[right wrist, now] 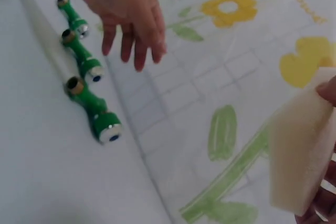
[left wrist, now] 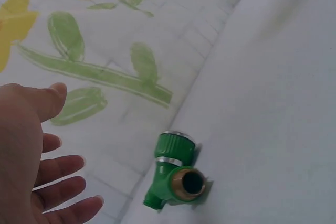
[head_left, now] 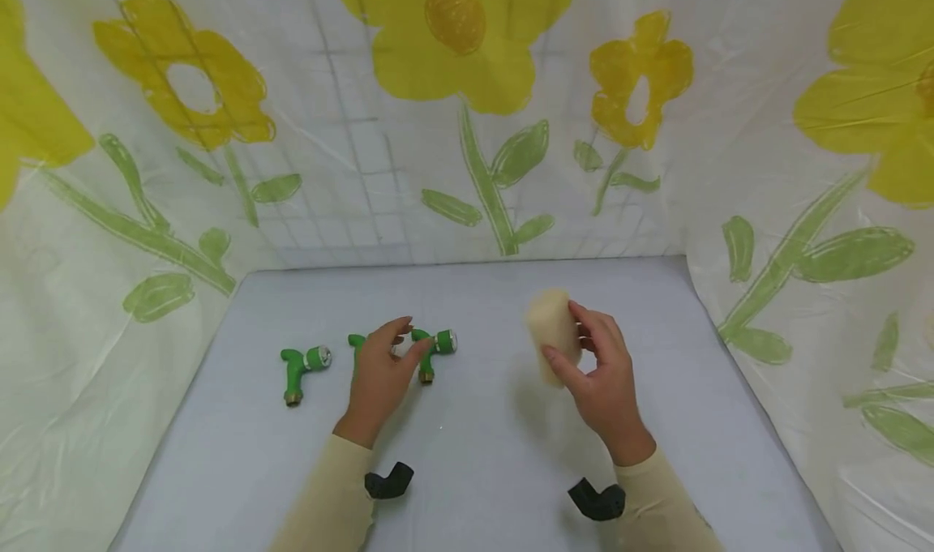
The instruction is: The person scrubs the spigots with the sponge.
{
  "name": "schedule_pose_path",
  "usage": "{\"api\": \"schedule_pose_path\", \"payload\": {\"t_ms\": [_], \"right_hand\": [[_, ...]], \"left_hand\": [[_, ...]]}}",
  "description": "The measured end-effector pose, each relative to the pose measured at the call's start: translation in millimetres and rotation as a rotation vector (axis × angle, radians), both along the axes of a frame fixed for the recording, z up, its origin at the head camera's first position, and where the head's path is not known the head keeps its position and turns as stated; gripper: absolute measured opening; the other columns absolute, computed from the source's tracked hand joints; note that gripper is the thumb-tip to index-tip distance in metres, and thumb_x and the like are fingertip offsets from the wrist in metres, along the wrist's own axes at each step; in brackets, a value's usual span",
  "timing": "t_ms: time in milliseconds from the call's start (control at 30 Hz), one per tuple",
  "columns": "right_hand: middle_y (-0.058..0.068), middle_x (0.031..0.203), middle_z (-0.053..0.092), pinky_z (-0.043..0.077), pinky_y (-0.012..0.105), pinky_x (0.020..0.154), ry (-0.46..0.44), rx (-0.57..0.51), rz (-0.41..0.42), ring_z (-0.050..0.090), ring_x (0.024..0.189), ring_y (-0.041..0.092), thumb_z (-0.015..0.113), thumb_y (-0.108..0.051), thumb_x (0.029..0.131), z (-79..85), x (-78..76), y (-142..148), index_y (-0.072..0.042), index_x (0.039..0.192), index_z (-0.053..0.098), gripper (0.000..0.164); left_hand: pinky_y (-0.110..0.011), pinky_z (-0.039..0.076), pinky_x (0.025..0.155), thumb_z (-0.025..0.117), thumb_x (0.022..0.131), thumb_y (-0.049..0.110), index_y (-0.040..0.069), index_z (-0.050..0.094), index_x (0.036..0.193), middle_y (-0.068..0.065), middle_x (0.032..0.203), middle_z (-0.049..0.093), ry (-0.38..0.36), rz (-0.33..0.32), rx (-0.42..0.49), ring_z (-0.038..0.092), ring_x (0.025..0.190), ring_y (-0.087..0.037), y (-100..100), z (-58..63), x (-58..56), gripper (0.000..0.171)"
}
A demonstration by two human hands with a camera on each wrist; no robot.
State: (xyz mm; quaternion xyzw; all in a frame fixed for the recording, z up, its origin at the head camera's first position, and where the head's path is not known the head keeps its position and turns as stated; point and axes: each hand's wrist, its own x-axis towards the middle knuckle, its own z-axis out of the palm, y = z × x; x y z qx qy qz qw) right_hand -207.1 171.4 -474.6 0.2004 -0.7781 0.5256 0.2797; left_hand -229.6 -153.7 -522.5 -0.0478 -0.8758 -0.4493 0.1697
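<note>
Three green valves with brass ends lie in a row at the left of the table: a left one [head_left: 293, 375], a middle one [head_left: 356, 341] mostly covered by my left hand, and a right one [head_left: 443, 342]. My left hand [head_left: 381, 382] is over the row, fingers loosely bent and apart. It holds nothing; the left wrist view shows a valve [left wrist: 175, 150] beyond the spread fingers. Raised above the table on the right, a cream-coloured sponge block [head_left: 552, 325] is gripped by my right hand [head_left: 608, 386], thumb on one side and fingers on the other.
The table [head_left: 481, 471] has a pale cover. White sheeting [head_left: 306, 66] painted with yellow flowers hangs behind it and along both sides. Small black pieces [head_left: 390, 482] sit at both wrists.
</note>
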Motion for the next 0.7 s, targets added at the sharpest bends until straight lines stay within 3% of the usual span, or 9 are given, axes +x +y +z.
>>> {"api": "schedule_pose_path", "payload": {"t_ms": [133,300,400,533,700], "right_hand": [[0.014,0.132,0.063,0.054,0.035,0.089,-0.109,0.166,0.009,0.06,0.113,0.025,0.088,-0.009,0.092,-10.0,-2.1,12.6,-0.001,0.151,0.061,0.065],[0.01,0.127,0.063,0.056,0.047,0.089,-0.276,0.633,0.068,0.061,0.113,0.029,0.089,-0.026,0.095,-42.7,-7.8,23.4,-0.003,0.146,0.065,0.061],[0.01,0.121,0.065,0.056,0.048,0.088,-0.327,0.833,0.095,0.062,0.109,0.031,0.092,-0.028,0.092,-58.2,-9.3,24.2,-0.003,0.14,0.068,0.059],[0.011,0.119,0.066,0.056,0.048,0.084,-0.364,0.926,0.103,0.062,0.103,0.031,0.092,-0.028,0.091,-66.3,-8.8,22.9,-0.004,0.138,0.069,0.057],[0.013,0.129,0.063,0.055,0.055,0.088,-0.323,0.931,0.071,0.061,0.116,0.036,0.089,-0.045,0.093,-65.6,-7.8,24.0,-0.006,0.146,0.064,0.072]], "left_hand": [[-0.052,0.061,0.088,0.084,0.1,0.033,0.007,0.066,0.146,-0.01,0.136,0.071,0.107,-0.026,-0.044,0.066,0.12,-0.035,-12.7,10.6,8.6,0.056],[-0.051,0.061,0.088,0.086,0.099,0.033,0.003,0.065,0.145,-0.012,0.137,0.069,0.136,-0.035,-0.176,0.063,0.12,-0.033,-26.0,12.0,15.7,0.059],[-0.054,0.057,0.094,0.086,0.098,0.034,0.002,0.065,0.145,-0.015,0.139,0.068,0.118,-0.045,-0.237,0.061,0.123,-0.036,-31.4,9.4,19.2,0.06],[-0.06,0.05,0.105,0.083,0.1,0.039,0.002,0.063,0.147,-0.017,0.145,0.065,0.052,-0.066,-0.251,0.057,0.131,-0.041,-34.6,5.3,25.1,0.063],[-0.062,0.046,0.111,0.082,0.1,0.043,0.001,0.058,0.152,-0.018,0.152,0.06,-0.006,-0.104,-0.266,0.051,0.138,-0.043,-36.4,2.0,33.5,0.071]]}}
